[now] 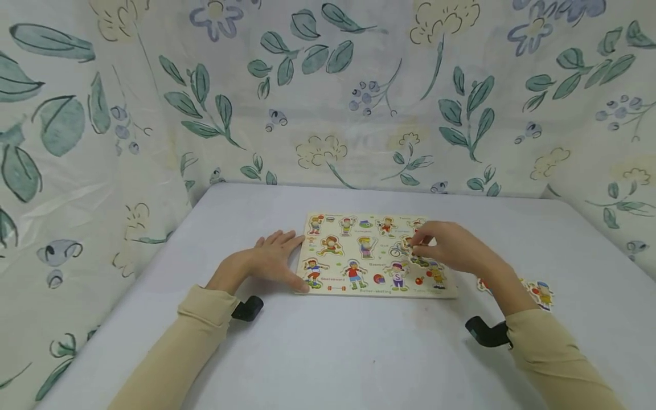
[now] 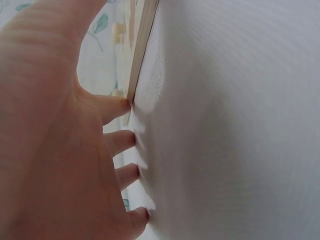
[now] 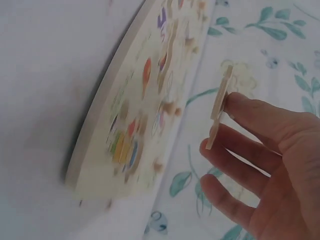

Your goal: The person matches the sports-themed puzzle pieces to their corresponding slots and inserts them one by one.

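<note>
A wooden peg-style picture board (image 1: pixel 343 263) with printed children doing sports lies flat on the table. My left hand (image 1: pixel 274 262) rests at its left edge, fingers spread and fairly straight, thumb at the near left corner. In the left wrist view, the fingertips (image 2: pixel 127 137) reach down to the white surface beside the board's edge. My right hand (image 1: pixel 451 247) is over the board's right part. It pinches a thin flat wooden puzzle piece (image 3: pixel 218 107) between thumb and fingers, held on edge above the board (image 3: pixel 82 167). The piece's picture side is mostly hidden.
Loose puzzle pieces (image 1: pixel 542 295) lie on the white table (image 1: pixel 328 353) right of the board, partly behind my right forearm. Floral cloth (image 1: pixel 359 142) hangs at the back and sides. A black camera mount (image 1: pixel 487 332) sits at each wrist.
</note>
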{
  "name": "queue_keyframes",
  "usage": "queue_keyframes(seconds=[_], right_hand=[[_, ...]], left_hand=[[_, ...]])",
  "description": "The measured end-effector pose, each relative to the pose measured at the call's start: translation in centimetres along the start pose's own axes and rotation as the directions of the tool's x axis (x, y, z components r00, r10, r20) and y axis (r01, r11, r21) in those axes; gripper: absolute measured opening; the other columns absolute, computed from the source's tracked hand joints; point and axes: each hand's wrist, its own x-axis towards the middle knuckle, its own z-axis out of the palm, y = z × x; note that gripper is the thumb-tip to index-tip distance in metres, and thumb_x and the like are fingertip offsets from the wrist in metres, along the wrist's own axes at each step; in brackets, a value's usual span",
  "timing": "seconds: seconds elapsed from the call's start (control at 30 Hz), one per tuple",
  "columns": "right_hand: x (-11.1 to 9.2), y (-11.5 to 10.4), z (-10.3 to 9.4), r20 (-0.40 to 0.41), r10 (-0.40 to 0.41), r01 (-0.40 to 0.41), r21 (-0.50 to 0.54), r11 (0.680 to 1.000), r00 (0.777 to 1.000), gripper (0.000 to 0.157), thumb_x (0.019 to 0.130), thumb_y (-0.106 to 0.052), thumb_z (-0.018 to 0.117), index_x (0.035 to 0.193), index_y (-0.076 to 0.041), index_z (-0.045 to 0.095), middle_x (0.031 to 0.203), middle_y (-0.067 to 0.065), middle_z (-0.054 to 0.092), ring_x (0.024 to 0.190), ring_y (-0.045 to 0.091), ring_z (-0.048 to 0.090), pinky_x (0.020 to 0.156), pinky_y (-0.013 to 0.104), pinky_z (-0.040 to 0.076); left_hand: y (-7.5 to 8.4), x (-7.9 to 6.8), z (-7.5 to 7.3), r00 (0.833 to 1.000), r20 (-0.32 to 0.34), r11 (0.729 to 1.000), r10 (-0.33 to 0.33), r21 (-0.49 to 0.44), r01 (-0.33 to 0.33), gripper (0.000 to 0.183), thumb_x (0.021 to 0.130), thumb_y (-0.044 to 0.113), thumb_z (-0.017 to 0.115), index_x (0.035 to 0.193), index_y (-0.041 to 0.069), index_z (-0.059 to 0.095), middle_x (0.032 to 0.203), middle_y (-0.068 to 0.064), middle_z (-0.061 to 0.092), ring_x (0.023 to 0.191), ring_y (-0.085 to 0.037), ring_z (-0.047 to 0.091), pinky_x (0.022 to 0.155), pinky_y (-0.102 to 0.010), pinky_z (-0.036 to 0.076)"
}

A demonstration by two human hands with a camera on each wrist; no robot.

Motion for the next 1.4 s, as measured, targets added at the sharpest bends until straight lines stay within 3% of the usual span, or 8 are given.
queue_keyframes(seconds=[0.4,0.73,0.97,1.4], right_hand=[[3.8,-3.5,1.6,0.018,-0.018,0.018,0.015,1.000,1.000,0.015,0.094,-0.020,0.068,0.104,-0.011,0.074,0.096,0.000,0.068,0.090,0.018,0.060,0.080,0.035,0.052],[5.6,-5.4,2.6,0.045,-0.024,0.023,0.034,0.999,0.999,0.017,0.094,-0.021,0.067,0.106,-0.011,0.074,0.096,-0.001,0.069,0.083,0.016,0.060,0.076,0.033,0.052],[6.9,-8.1,3.6,0.070,-0.043,0.042,0.017,0.999,0.997,0.015,0.095,-0.022,0.067,0.104,-0.014,0.075,0.099,-0.002,0.066,0.082,0.014,0.059,0.074,0.030,0.051],[8.6,-12.8,7.4,0.128,-0.147,0.158,-0.076,0.985,0.981,0.012,0.094,-0.025,0.069,0.099,-0.016,0.075,0.097,-0.006,0.065,0.083,0.010,0.060,0.079,0.028,0.051]], left_hand=[[0.0,-0.1,0.0,1.000,0.000,1.000,-0.012,0.022,0.012,0.119,0.072,0.067,0.072,0.159,0.011,0.015,0.166,-0.017,0.008,0.151,-0.041,0.001,0.118,-0.063,0.004],[0.3,-0.1,0.1,1.000,0.001,0.999,-0.031,0.026,0.031,0.118,0.072,0.066,0.073,0.159,0.012,0.015,0.166,-0.016,0.008,0.151,-0.040,0.001,0.118,-0.063,0.004],[0.1,-0.1,0.1,0.999,0.005,0.999,-0.033,0.027,0.033,0.118,0.072,0.066,0.072,0.159,0.012,0.014,0.166,-0.016,0.007,0.151,-0.041,0.000,0.117,-0.064,0.003],[-0.1,0.0,-0.1,1.000,0.016,1.000,0.002,-0.002,-0.002,0.118,0.073,0.066,0.072,0.159,0.011,0.015,0.165,-0.018,0.006,0.151,-0.043,-0.001,0.116,-0.066,0.002]])
